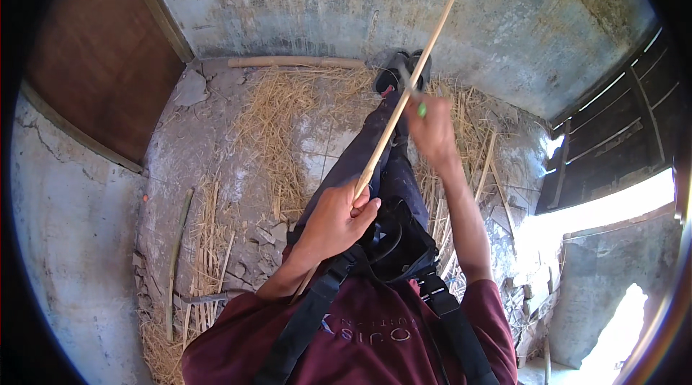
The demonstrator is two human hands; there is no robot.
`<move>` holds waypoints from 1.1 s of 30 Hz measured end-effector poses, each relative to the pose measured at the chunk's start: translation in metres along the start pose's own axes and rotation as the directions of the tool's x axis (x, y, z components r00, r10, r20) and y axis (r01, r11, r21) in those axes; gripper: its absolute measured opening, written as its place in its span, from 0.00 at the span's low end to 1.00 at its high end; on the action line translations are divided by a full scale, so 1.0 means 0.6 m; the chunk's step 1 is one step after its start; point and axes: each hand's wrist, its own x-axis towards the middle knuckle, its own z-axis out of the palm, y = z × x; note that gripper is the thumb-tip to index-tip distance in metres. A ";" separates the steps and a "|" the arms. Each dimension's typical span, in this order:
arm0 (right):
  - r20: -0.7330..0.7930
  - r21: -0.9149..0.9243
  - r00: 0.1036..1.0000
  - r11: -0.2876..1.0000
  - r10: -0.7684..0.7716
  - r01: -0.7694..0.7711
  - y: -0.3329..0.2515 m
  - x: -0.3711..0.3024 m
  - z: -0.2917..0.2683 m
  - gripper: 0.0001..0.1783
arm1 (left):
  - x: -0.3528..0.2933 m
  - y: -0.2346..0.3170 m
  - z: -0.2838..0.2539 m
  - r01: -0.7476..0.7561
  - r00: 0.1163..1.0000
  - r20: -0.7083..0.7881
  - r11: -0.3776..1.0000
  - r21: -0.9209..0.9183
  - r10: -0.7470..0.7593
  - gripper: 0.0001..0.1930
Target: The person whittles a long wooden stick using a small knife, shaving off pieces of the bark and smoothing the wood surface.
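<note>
A long, pale bamboo strip (389, 129) slants across my lap, its far tip up before the wall and its near end passing beneath my left forearm. My left hand (337, 220) is closed round its lower part, thumb on top. Farther along, my right hand (435, 131) grips a knife (422, 107) with a bright green handle. The blade is smeared by motion and lies across the strip; whether it bites into the wood I cannot tell. My legs (353, 151) stretch out beneath, dark shoes (393, 73) near the wall.
Straw-like shavings (277, 114) litter the floor on both sides. A bamboo pole (295, 62) lies along the stained wall (303, 10). To the left are a greenish stick (180, 255), a dark metal tool (216, 297) and a brown door (108, 60). Thin strips (486, 161) lie at right.
</note>
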 end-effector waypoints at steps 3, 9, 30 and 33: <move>0.154 0.009 0.987 0.999 0.040 -0.042 0.002 0.041 -0.024 0.06 | -0.005 0.002 -0.008 0.010 1.000 -0.012 1.000 0.024 -0.010 0.21; 0.359 -0.024 0.896 0.957 -0.260 0.288 -0.016 0.000 -0.016 0.11 | 0.004 0.004 -0.008 0.021 0.999 -0.033 1.000 0.019 -0.021 0.18; 0.258 -0.078 0.949 0.975 -0.181 0.207 -0.088 0.011 0.001 0.09 | -0.011 0.006 -0.029 0.038 0.990 -0.135 0.998 0.051 -0.031 0.20; 0.155 -0.072 0.958 0.964 -0.241 0.255 -0.081 0.012 0.031 0.11 | 0.002 0.001 -0.032 0.036 0.986 -0.164 0.994 0.099 -0.019 0.19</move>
